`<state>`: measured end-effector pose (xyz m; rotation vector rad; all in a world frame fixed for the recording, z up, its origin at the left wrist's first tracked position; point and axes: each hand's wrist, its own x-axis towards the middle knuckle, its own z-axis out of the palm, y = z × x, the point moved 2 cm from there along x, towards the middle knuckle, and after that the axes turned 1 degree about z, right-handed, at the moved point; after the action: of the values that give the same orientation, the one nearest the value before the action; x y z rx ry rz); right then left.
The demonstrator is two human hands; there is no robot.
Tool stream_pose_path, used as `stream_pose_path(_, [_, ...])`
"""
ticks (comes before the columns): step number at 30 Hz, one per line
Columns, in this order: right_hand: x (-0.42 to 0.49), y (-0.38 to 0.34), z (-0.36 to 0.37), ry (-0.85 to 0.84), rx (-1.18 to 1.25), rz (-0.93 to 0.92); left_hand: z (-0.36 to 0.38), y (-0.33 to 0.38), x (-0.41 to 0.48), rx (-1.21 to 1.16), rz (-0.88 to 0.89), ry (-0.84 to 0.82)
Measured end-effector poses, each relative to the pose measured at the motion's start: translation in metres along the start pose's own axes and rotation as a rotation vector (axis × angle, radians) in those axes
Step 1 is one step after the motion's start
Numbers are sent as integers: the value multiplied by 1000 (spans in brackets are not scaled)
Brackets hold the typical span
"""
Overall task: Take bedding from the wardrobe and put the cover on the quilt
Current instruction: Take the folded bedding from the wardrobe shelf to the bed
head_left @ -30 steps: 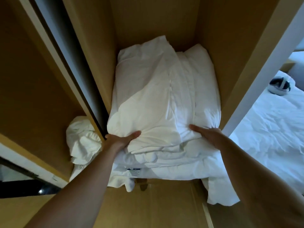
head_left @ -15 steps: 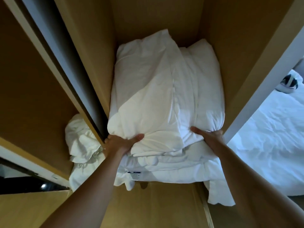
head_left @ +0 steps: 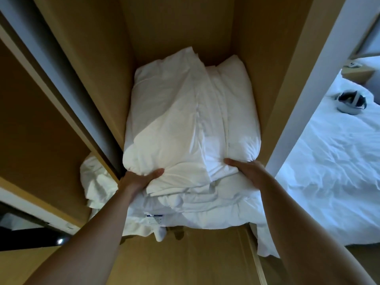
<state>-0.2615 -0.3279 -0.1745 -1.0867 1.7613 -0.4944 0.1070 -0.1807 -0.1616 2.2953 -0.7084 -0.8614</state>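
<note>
bedding lay ahead in wardrobe, long axis running away | left hand, right hand equally near, at front corners | fingers curled round fabric

— What kind of place is this?

— A bedroom, I think. There is a wooden wardrobe with tall light-brown walls, and in one compartment lies folded white bedding.

— Only this shows it?

— No. To the right of the wardrobe there is a bed with a wrinkled white sheet, and beyond it a low wooden piece, like a bedside table. In the next compartment on the left lies another bundle of white cloth.

— A home or a hotel?

— This I cannot tell from what is visible.
</note>
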Motion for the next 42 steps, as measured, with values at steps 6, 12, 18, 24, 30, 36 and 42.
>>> stream_pose_path(6, [-4, 4, 1, 8, 25, -16, -3, -5, 3, -110, -20, -11])
stream_pose_path(12, [-8, 2, 3, 69, -7, -94, 2, -7, -4, -172, -34, 103])
stream_pose_path(18, [-5, -5, 3, 103, -84, -141, 14, 2, -16, -14, 22, 191])
stream_pose_path(24, [-8, -15, -4, 21, 21, -83, 25, 22, -22, 98, 102, 165])
stream_pose_path(30, [-38, -20, 1, 98, -28, -88, 18, 27, -29, 149, 182, 117])
stream_pose_path(36, [-104, -7, 18, 217, -61, -153, 5, 4, -35, 146, 314, 65])
stream_pose_path(42, [-169, 9, 47, 345, -20, -156, -36, -37, -20, -172, 346, -110])
